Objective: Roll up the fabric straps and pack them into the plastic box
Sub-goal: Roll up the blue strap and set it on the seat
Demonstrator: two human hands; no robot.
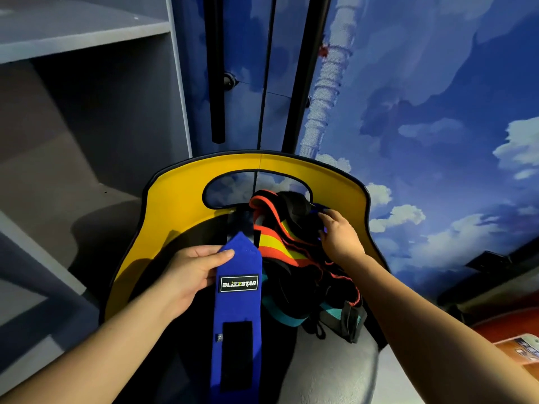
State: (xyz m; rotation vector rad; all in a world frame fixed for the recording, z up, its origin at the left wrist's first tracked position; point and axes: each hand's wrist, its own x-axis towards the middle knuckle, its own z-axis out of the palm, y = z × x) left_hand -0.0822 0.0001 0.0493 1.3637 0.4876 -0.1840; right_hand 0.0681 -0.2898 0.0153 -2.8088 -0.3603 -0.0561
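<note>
Nearest the camera, a blue strap (237,304) runs flat and unrolled up the middle of the view, its lower end passing out of the bottom edge and its pointed tip held by the left hand (189,272). That grip is a pinch: the thumb lies across the top of the tip, and the fingers go under the strap's left edge. A label and a black fastening patch sit below the grip, toward the camera, and no turn of a roll shows anywhere along the strap. Just right of this grip and a little beyond it lies a tangled pile of straps (303,266), orange and yellow striped, black, and teal, heaped loose on the seat of a yellow-backed chair (335,173). The right hand (339,237) rests on the far side of the pile with its fingers curled down into it; whether they actually hold a strap I cannot tell. No plastic box can be seen. By my reading the task is at its very start: nothing is rolled, nothing is packed, one strap is picked out, and the whole pile is left to do.
</note>
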